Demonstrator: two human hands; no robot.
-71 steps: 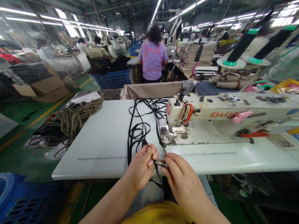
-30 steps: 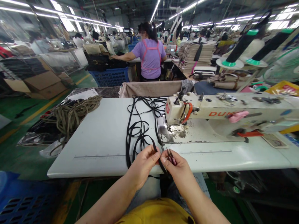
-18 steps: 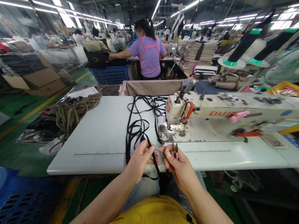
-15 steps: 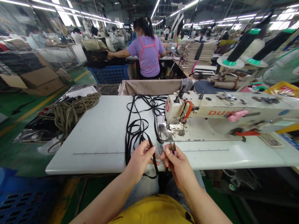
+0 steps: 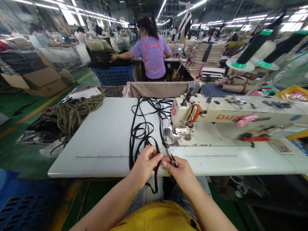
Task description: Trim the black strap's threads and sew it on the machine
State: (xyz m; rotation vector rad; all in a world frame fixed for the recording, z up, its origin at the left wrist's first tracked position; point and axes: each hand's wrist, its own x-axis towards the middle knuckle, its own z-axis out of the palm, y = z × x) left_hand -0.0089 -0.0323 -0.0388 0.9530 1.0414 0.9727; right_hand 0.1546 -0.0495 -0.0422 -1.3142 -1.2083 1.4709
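Between the thumb and fingers of my left hand (image 5: 147, 163) is a black strap (image 5: 156, 179), whose loop hangs below the table's front edge. My right hand (image 5: 178, 168) is closed around small thread snips (image 5: 172, 159), their blades pointing up and left. Its thumb and fingertip meet close beside the left fingertips; whether they also pinch the strap or a thread I cannot tell. More black strapping (image 5: 144, 130) lies in loose loops on the white table (image 5: 96, 138), left of the sewing machine's needle area (image 5: 180, 131).
The sewing machine (image 5: 207, 112) fills the table's right side. A bundle of olive straps (image 5: 79, 112) lies at the left. Thread cones (image 5: 255, 48) stand at the back right. Behind the table, a person in a purple shirt (image 5: 154, 57) reaches toward a blue crate (image 5: 113, 75).
My right hand has moved left, closer to my left hand, and the snips now tilt left. The hanging strap loop has dropped lower and shifted a little left.
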